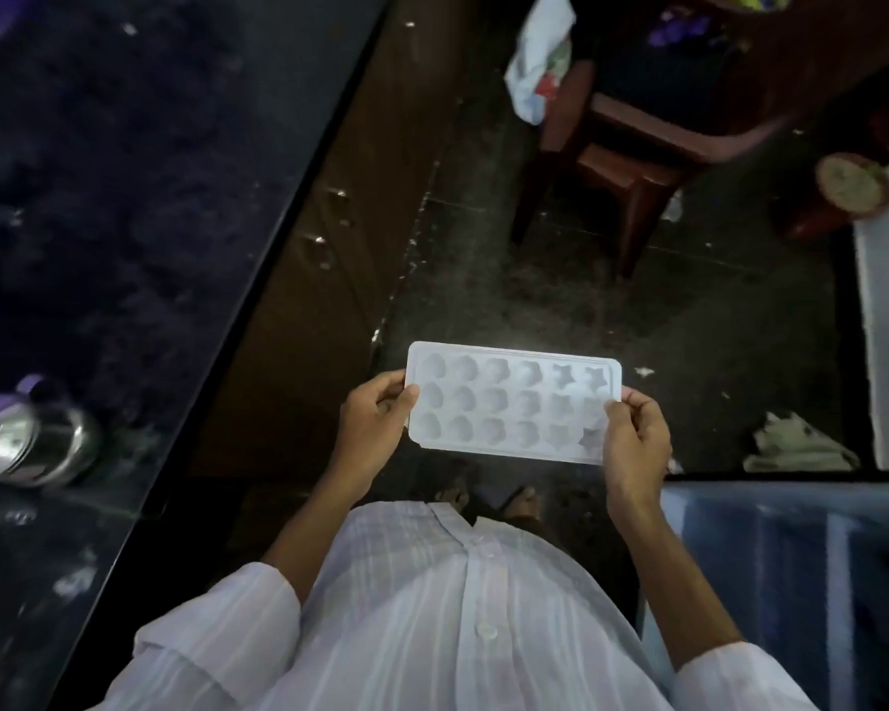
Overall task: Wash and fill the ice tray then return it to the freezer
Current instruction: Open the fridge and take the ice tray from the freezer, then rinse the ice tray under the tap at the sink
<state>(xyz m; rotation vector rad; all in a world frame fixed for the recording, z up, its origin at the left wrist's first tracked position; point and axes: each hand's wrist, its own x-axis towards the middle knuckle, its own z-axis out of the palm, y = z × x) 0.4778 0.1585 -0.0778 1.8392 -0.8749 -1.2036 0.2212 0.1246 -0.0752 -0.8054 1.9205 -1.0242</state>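
Observation:
A white plastic ice tray [509, 402] with several shaped cells is held level in front of my waist, above the dark floor. My left hand [373, 423] grips its left short end, thumb on top. The tray's right short end is gripped by my right hand [637, 438], thumb over the rim. Whether the cells hold water I cannot tell. What looks like the fridge's blue top [791, 582] lies at the lower right.
A black stone counter [124, 197] runs along the left, with a steel pot and lid [27, 438] on it and brown cabinet doors [329, 248] below. A maroon plastic chair [637, 146] stands ahead, a cloth [796, 443] lies on the floor.

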